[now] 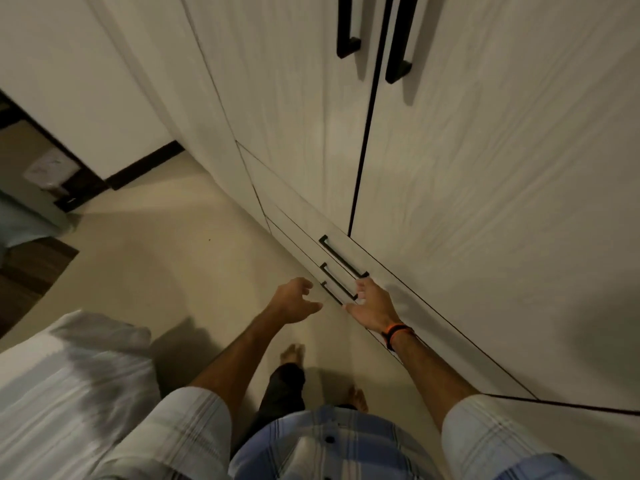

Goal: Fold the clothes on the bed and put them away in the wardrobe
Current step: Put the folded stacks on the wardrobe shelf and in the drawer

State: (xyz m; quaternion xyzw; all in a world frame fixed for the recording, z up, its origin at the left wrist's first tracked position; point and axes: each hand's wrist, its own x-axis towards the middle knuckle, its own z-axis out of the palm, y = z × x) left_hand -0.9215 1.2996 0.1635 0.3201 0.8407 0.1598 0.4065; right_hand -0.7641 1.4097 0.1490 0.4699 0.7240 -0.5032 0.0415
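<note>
A white wardrobe (467,168) fills the right and top of the view, its tall doors shut, with black bar handles (398,39) at the top. Three drawers with black handles (341,258) lie low down. My right hand (372,306), wearing an orange and black wristband, reaches to the lowest drawer handle (337,292) with fingers spread, touching or just short of it. My left hand (294,301) hovers just left of that handle, fingers loosely curled, holding nothing. A white bed sheet (69,382) lies at the lower left; no loose clothes show.
A beige floor (166,265) runs between the bed and the wardrobe, with my bare feet (292,353) on it. A dark wooden doorway and a dark skirting board (145,166) sit at the far left.
</note>
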